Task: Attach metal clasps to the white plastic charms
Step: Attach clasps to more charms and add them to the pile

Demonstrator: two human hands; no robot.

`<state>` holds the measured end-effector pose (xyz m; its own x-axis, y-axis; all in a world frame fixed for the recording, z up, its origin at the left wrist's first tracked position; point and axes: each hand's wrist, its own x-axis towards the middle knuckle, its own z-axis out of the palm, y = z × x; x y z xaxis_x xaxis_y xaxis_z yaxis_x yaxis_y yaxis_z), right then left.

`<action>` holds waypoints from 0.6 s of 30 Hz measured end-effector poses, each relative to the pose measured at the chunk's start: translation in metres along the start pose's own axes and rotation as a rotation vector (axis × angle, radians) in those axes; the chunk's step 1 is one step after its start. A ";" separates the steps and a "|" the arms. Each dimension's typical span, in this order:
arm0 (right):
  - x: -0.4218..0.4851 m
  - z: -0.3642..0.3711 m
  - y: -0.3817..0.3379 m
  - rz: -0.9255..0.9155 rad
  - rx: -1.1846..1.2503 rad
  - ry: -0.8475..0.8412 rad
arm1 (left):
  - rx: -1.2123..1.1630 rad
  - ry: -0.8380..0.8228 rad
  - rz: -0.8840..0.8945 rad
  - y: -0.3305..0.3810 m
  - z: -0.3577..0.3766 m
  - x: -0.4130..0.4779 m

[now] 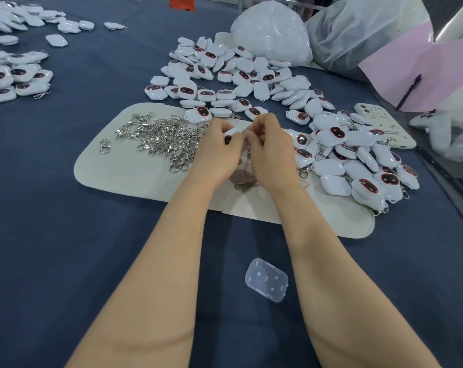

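Left hand [219, 152] is seen curled round a small white rounded plastic charm [229, 134] above the cream rounded mat [113, 168]; a silver metal clasp [248, 151] is pinched by the right hand [271, 152]. Light, hard and likely slippery, the charm is best gripped by its edges. Loose clasps [166, 140] are heaped leftward, charms [357, 160] crowded rightward.

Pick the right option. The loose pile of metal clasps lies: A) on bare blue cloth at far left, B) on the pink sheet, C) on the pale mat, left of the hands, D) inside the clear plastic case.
C: the clasp pile rests on the pale mat, just left of the left hand, which holds a white charm while the right hand pinches a clasp.
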<state>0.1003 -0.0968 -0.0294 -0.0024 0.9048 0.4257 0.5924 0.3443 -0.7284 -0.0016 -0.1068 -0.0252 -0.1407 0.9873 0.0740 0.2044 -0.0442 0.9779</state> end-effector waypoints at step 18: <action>0.000 0.000 0.003 -0.045 -0.004 -0.038 | 0.004 0.036 0.019 -0.001 -0.003 0.000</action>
<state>0.1021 -0.0954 -0.0315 -0.0591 0.8974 0.4372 0.5945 0.3835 -0.7067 -0.0043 -0.1074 -0.0257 -0.1712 0.9802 0.0996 0.2114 -0.0622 0.9754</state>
